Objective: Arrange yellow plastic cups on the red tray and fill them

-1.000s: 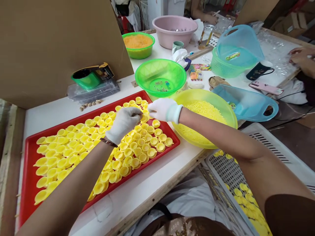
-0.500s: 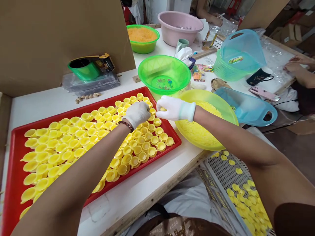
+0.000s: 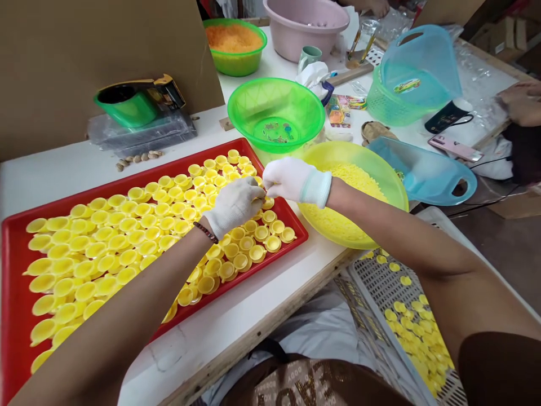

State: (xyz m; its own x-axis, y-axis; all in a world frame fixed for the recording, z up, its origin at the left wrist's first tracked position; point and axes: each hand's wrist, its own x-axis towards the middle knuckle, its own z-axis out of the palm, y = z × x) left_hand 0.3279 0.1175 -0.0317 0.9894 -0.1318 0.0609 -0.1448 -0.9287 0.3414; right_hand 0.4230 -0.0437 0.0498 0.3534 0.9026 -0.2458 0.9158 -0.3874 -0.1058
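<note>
A red tray on the white table is covered with several small yellow plastic cups laid in rows. Both my hands wear white gloves and meet above the tray's far right corner. My left hand has its fingers pinched together, touching the fingertips of my right hand, which is also closed. Something small sits between the fingertips, but I cannot make it out. Just right of the hands stands a yellow bowl filled with small yellow pieces.
A green bowl stands behind the tray; a green bowl of orange bits and a pink basin farther back. Blue baskets stand right. A white crate with yellow cups sits below the table edge. Another person's hand rests far right.
The view has dropped a little. My two hands stay together over the tray's far right corner, fingertips now touching.
</note>
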